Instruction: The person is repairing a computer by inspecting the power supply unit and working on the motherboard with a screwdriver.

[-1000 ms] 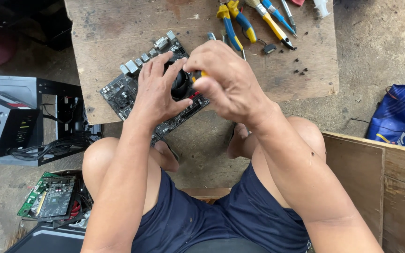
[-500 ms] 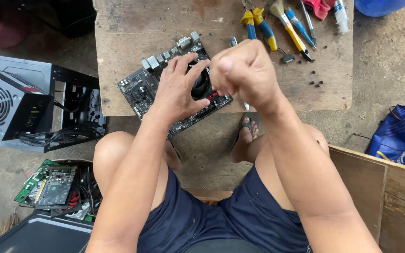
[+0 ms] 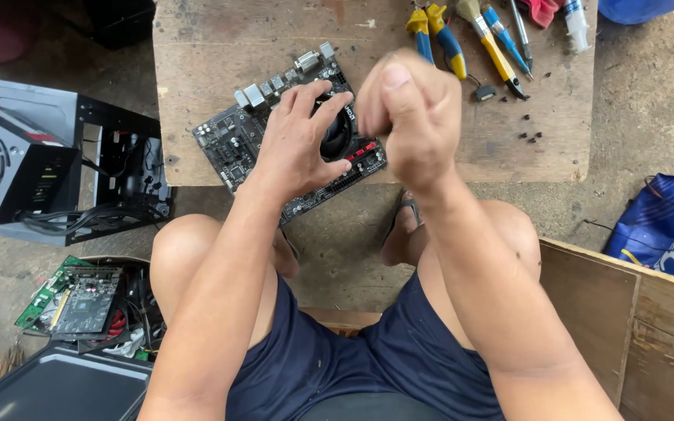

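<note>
The circuit board (image 3: 290, 148) lies slantwise on the bench (image 3: 220, 47), under the flat, released left hand (image 3: 298, 144); the clenched right hand (image 3: 411, 117) hovers just above.

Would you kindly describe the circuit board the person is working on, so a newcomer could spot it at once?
Start at the worn wooden table. At its front edge lies a black motherboard, set at a slant, its corner overhanging the edge, with the left hand pressed on it. Unlike the green boards on the floor, it carries silver ports along its far edge.

1 head view, steeply downward, close over low wooden table (image 3: 196, 47)
</note>
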